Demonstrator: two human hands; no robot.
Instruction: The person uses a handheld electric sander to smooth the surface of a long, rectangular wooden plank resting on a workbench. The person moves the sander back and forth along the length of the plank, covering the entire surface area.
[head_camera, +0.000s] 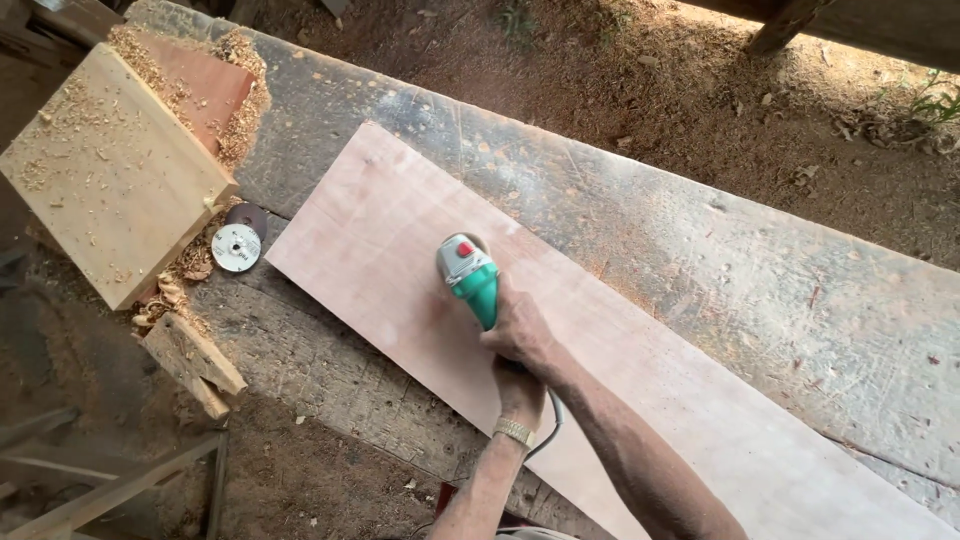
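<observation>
Sawdust and curled shavings lie over a weathered grey workbench (700, 250) that runs slantwise through the head view, from upper left to lower right. On it lies a long, pale pinkish board (400, 240), flat, its near corner reaching toward the bench's lower edge. A green handheld grinder (470, 275) with a grey head and a red button on top stands on the board, near its middle, head pointing up and left. The right hand (520, 330) is wrapped around the green body from behind, fingers closed on it. The left hand (520, 390) sits just behind and below the right, closed on the rear of the tool; what exactly it clasps there is hidden by the right hand. A gold-coloured watch (514, 431) circles the left wrist, and a grey cord (548, 430) curves down from the tool beside that wrist.

To the left, well apart from the hands, a thick light block of wood (110, 170) rests tilted at the bench's end, strewn with shavings, with a reddish board (205, 85) showing beneath it. Just beside the block's lower corner lie two round discs (238, 245): one with a white circular label and a dark centre hole, one dark behind it. Its print is too small to tell. Below them a short rough offcut (192, 362) lies at the bench's edge. Bare earth covered in sawdust (600, 60) spreads beyond the bench.
</observation>
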